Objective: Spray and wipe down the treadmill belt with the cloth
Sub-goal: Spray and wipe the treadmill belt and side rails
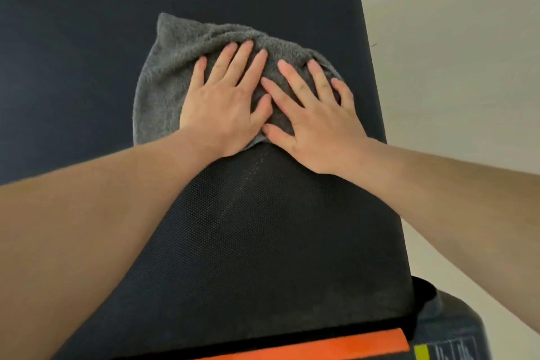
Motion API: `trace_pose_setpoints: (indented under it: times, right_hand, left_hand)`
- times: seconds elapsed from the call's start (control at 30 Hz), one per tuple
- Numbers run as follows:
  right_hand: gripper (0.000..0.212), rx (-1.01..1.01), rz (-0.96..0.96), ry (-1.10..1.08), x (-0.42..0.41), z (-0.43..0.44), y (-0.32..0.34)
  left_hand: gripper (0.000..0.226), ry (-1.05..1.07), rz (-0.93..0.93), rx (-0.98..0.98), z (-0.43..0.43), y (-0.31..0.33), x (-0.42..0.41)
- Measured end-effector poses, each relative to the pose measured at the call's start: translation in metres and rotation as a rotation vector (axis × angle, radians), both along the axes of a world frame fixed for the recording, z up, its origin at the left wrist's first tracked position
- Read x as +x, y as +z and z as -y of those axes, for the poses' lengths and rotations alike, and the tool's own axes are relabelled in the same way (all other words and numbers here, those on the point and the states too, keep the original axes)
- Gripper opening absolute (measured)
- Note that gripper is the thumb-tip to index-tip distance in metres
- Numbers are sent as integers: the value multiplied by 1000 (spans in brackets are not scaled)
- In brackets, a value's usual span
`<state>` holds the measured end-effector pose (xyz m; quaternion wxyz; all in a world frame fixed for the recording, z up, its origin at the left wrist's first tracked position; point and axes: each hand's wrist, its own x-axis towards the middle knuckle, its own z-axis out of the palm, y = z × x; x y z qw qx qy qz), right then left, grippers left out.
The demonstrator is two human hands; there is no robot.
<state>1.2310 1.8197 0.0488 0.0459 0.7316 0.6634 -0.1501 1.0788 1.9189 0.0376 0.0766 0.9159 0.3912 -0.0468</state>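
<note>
both the left hand [225, 105] and the right hand [312, 117] lie open and flat on the grey cloth [163, 82], probably to press it evenly against the treadmill belt [248, 228] for wiping.

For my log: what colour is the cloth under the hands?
Grey, a terry cloth, clearest in the head view.

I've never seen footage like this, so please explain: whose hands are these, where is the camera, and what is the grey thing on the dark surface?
There is no robot: a person wears the camera on their head, so you see what they see. The dark textured surface is a treadmill belt. On it lies a grey cloth. The left hand and right hand press flat on the cloth, side by side, fingers straight and spread; nothing is gripped.
</note>
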Motion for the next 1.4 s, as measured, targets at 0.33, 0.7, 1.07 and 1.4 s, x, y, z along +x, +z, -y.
trace_pose_setpoints:
  times: [0.33, 0.7, 1.07, 1.4]
  right_hand:
    - [70, -142, -39, 2, 2, -9, 9]
    - [65, -255, -38, 338, 19, 60, 22]
    - [70, -352, -127, 639, 80, 147, 40]
    - [66, -256, -79, 969, 127, 76, 30]
  left_hand:
    - [68, -15, 14, -9, -7, 2, 1]
    - [61, 427, 13, -94, 136, 6, 9]
    - [60, 800, -20, -156, 271, 4, 72]
    - [65, 806, -78, -97, 266, 7, 82]
